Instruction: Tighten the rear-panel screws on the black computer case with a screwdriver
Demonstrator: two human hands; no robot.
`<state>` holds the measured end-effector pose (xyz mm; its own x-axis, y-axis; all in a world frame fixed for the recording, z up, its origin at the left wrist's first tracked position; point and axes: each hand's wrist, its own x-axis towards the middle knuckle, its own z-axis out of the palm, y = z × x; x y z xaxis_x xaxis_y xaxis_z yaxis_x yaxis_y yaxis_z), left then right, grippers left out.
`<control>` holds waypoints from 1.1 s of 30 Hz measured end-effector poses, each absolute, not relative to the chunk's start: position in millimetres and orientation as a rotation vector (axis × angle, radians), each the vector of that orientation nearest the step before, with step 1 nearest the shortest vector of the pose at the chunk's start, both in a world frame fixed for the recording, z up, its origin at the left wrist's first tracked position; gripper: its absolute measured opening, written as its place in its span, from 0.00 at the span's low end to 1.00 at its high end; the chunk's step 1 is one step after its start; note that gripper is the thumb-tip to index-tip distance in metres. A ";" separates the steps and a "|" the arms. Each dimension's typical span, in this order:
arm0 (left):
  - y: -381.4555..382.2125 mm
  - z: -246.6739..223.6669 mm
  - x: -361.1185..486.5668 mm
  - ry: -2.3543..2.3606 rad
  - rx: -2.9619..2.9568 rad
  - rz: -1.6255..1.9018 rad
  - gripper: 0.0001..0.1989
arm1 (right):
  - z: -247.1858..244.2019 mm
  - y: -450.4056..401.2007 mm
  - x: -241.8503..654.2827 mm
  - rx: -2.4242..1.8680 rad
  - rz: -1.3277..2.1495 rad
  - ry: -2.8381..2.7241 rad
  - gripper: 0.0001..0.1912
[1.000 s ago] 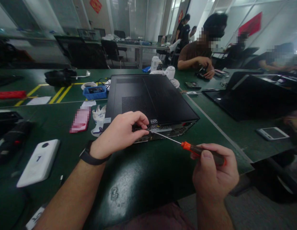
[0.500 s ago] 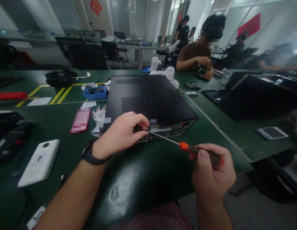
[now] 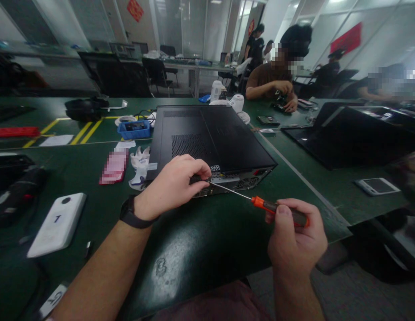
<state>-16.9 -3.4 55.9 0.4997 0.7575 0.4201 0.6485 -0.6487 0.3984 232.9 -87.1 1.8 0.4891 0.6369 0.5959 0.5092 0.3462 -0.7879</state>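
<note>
A black computer case (image 3: pixel 214 133) lies flat on the green table, its rear panel with the ports and fan grille facing me. My right hand (image 3: pixel 296 232) grips the orange and black handle of a screwdriver (image 3: pixel 263 203), whose thin shaft points left at the case's rear edge. At the shaft's tip, the thumb and forefinger of my left hand (image 3: pixel 180 187) are pinched together. What they hold there is too small and hidden to make out. A black band (image 3: pixel 134 214) circles my left wrist.
On the left are a white power bank (image 3: pixel 56 225), a pink packet (image 3: pixel 114 166), a white glove (image 3: pixel 139 167) and a blue bin (image 3: pixel 134 129). A phone (image 3: pixel 377 186) and a black panel (image 3: pixel 354 138) lie right. Across the table a person (image 3: pixel 269 84) handles small parts.
Both hands and the screwdriver hold nearly the same pose. The whole view has shifted very slightly; the case stays put on the table.
</note>
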 end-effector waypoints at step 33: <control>-2.6 42.2 -9.9 1.264 2.679 0.841 0.05 | -1.9 -105.8 231.8 -1.117 -0.199 -1.522 0.13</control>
<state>-9.9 -2.6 42.2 0.5146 0.7305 0.4489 0.6964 -0.6615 0.2782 231.8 -105.8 -1.9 0.1362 0.5241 0.8407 0.7227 0.5279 -0.4461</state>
